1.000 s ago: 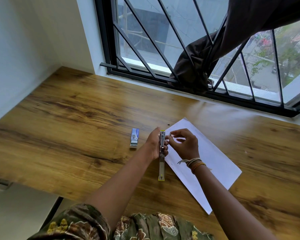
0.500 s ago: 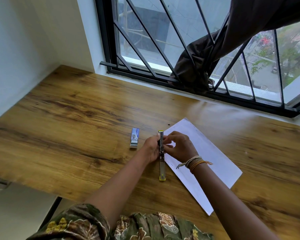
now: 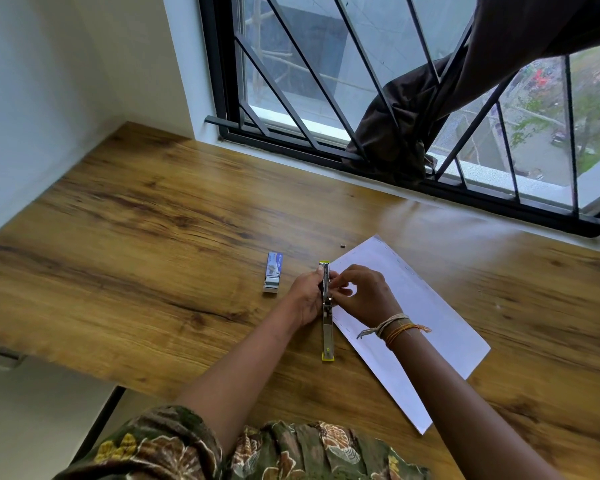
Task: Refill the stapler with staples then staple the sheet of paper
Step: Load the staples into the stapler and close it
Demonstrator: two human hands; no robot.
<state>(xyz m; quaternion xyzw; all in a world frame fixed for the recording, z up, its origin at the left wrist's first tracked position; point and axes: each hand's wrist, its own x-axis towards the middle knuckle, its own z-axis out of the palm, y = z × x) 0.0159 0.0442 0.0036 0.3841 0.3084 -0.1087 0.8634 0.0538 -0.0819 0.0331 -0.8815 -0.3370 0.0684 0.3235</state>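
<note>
A slim metal stapler (image 3: 327,327) with yellow ends lies unfolded flat on the wooden desk (image 3: 153,244), along the left edge of a white sheet of paper (image 3: 440,323). My left hand (image 3: 305,296) grips the stapler's middle from the left. My right hand (image 3: 364,296) pinches at the stapler's channel from the right; whether staples sit between its fingertips I cannot see. A small blue box of staples (image 3: 273,271) lies open a little to the left, metal staples showing at its near end.
A tiny dark scrap (image 3: 342,246) lies beyond the stapler. A barred window (image 3: 361,109) with a dark curtain (image 3: 413,133) bundled into it runs along the desk's far side. A white wall (image 3: 32,116) bounds the left. The desk's near edge drops off at lower left.
The stapler has gone from held slightly raised to lying flat on the desk. Both hands have come closer together over its middle.
</note>
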